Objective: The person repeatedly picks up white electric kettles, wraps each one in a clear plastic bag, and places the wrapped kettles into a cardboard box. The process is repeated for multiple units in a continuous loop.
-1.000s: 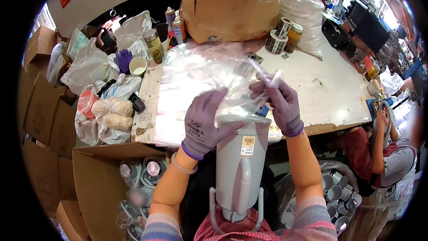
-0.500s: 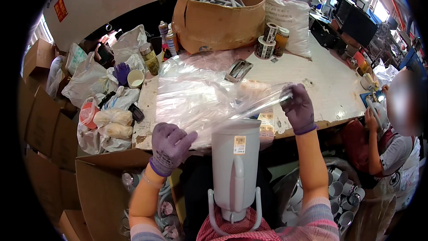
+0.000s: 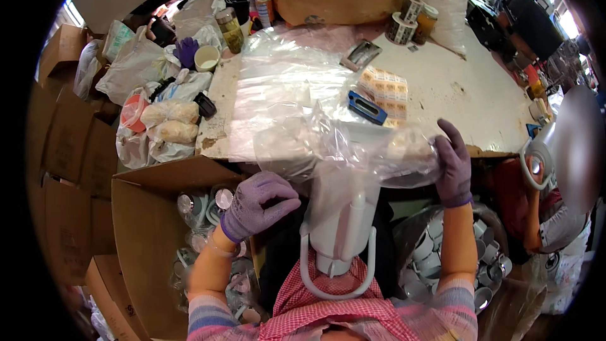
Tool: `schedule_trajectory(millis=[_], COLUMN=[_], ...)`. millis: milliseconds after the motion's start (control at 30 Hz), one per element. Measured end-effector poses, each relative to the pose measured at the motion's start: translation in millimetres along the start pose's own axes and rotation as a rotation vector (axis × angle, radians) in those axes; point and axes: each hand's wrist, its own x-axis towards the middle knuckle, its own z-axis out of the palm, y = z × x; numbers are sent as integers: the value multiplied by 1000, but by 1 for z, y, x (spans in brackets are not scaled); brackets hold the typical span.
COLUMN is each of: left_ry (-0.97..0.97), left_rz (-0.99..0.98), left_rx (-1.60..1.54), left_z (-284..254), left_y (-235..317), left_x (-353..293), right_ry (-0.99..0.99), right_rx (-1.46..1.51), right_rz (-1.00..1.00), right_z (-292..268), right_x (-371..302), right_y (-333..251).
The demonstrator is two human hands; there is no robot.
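A tall light-grey jug-like vessel (image 3: 334, 227) with a ridge-like handle rests against my lap, its wide end toward the table and a grey loop (image 3: 370, 249) around its narrow end. Over that wide end spreads a clear plastic bag (image 3: 404, 170), crumpled and partly puffed out. My right hand (image 3: 453, 173), in a purple glove, grips the bag's right end with the forefinger raised. Left of the vessel, my purple-gloved left hand (image 3: 260, 207) has bent fingers, tips close to the thumb; whatever lies between them does not show.
Flat clear bags (image 3: 271, 82), a sticker sheet (image 3: 386, 91) and a blue-framed tool (image 3: 367, 108) lie on the table. Open cartons hold wrapped grey parts (image 3: 218, 218) at left and grey cups (image 3: 435, 246) at right. A co-worker (image 3: 555, 221) sits at far right.
The bag, stretched between my hands before, now drapes over the vessel's wide end. My right hand has moved right and nearer; my left has shifted slightly right. The whole view has shifted downward.
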Motion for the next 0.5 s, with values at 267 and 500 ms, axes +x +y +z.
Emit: schedule_trajectory(millis=[267, 500], left_ry=[399, 396], left_rz=[169, 167], left_rx=[288, 434], left_z=[59, 76], left_y=[59, 45], left_x=[43, 51], right_ry=[-249, -292], right_rx=[362, 322], right_rz=[35, 55], right_z=[67, 92], right_x=[-5, 0], right_y=[-14, -17])
